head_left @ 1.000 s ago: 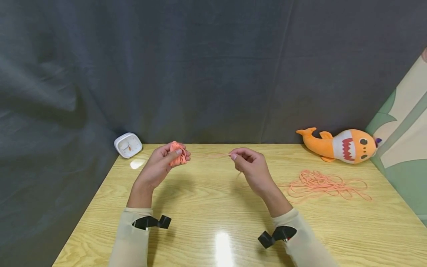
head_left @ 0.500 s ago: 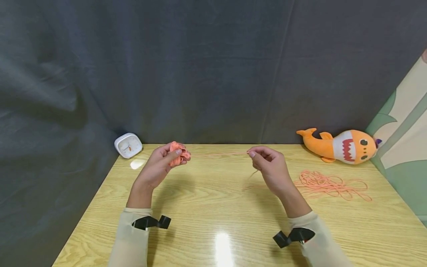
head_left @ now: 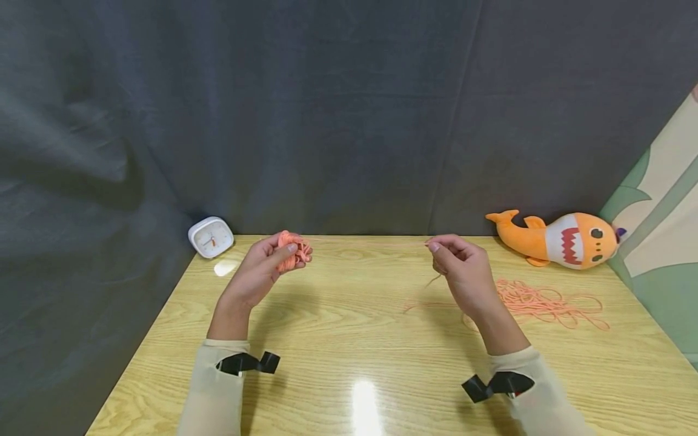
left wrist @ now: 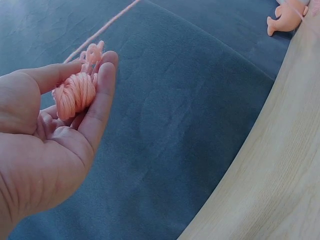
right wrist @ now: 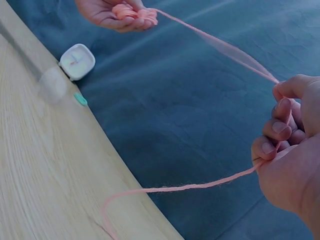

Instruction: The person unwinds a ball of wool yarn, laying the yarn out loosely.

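Well apart over the worktop (head_left: pixel 349 339), both hands are busy with coral yarn: the left hand (head_left: pixel 255 269) grips a wound bundle (left wrist: pixel 75 95) between thumb and fingers, with small loops (left wrist: pixel 92 52) sticking out of it. From there a strand (left wrist: pixel 105 27) crosses the gap to the right hand (head_left: pixel 468 275), pinched by thumb and forefinger, and trails on below that hand's curled fingers. Beside the right wrist, on its outer side, a loose tangle (head_left: pixel 537 303) lies on the worktop.
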Demonstrator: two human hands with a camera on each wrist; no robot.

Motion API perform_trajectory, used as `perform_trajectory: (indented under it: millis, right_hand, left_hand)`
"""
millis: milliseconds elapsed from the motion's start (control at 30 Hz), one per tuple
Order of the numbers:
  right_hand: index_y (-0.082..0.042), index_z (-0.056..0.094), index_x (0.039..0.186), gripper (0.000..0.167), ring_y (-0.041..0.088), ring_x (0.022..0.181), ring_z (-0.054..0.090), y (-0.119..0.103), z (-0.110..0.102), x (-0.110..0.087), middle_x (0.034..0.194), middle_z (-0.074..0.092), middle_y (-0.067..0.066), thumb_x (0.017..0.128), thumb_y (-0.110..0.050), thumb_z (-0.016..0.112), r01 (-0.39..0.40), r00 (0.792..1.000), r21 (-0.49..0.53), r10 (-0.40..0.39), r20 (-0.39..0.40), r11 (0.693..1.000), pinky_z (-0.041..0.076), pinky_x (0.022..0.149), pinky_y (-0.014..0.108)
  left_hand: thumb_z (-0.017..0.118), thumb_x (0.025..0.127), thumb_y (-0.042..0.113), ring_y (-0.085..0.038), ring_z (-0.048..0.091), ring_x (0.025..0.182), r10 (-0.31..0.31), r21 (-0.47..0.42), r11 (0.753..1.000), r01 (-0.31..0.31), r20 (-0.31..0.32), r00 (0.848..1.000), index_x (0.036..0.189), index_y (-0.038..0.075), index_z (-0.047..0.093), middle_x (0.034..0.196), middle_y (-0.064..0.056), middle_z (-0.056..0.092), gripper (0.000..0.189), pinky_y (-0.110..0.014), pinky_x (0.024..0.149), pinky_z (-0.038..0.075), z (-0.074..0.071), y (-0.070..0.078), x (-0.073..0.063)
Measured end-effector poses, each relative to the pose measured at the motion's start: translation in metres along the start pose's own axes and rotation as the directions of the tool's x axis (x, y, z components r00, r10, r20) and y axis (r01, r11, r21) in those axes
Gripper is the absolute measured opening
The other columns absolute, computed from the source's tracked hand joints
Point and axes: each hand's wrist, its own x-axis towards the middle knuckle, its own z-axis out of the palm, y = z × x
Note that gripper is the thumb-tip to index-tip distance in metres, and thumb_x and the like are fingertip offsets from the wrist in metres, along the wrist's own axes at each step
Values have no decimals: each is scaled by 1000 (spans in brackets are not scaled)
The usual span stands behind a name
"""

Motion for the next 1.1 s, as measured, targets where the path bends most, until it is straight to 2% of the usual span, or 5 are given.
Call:
perform_trajectory:
  millis: [100, 400, 600, 800, 1100]
  right_hand:
    - [-5, 72, 102, 12, 19, 65, 33, -3, -5, 0, 71, 47, -3, 103, -7, 61, 7, 1000, 20, -6, -14, 1000, 23, 66, 39]
    - [-4, 72, 100, 12, 22, 67, 27, -11, -20, -3, 69, 45, -2, 103, -5, 61, 18, 998, 82, -13, -60, 997, 20, 67, 37]
    - [-1, 73, 98, 15, 23, 66, 25, -15, -30, -4, 67, 45, 0, 102, 2, 58, 67, 994, 133, -55, -93, 989, 17, 64, 36]
    - [1, 73, 101, 18, 23, 67, 26, -20, -45, -7, 68, 46, 2, 103, 4, 56, 104, 992, 196, -87, -94, 975, 19, 63, 34]
    - [4, 73, 103, 19, 23, 67, 26, -26, -65, -7, 71, 50, 3, 102, 6, 54, 145, 988, 275, -124, -92, 951, 21, 63, 32]
  left_hand:
    - [53, 108, 10, -9, 71, 100, -2, -5, 1000, 1, -6, 1000, 127, -4, 57, 110, 0, 71, 25, -22, 87, 60, 0, 1, -1]
    - [54, 108, 12, -9, 71, 100, 6, 4, 1000, -6, -2, 1000, 129, -7, 56, 108, 1, 71, 29, -22, 87, 60, -1, 2, -2]
    - [54, 108, 11, -8, 71, 102, 2, 6, 1000, -2, -9, 1000, 128, -3, 58, 112, 1, 71, 25, -22, 88, 60, -1, 3, -3]
    - [52, 108, 9, -6, 71, 105, -12, 15, 1000, 12, -23, 1000, 131, -6, 56, 113, 2, 70, 28, -22, 90, 60, 1, 4, -3]
    - [53, 108, 11, -6, 71, 100, -4, 15, 1000, 4, -27, 1000, 119, 7, 63, 109, 4, 72, 16, -21, 89, 59, 1, 2, -2]
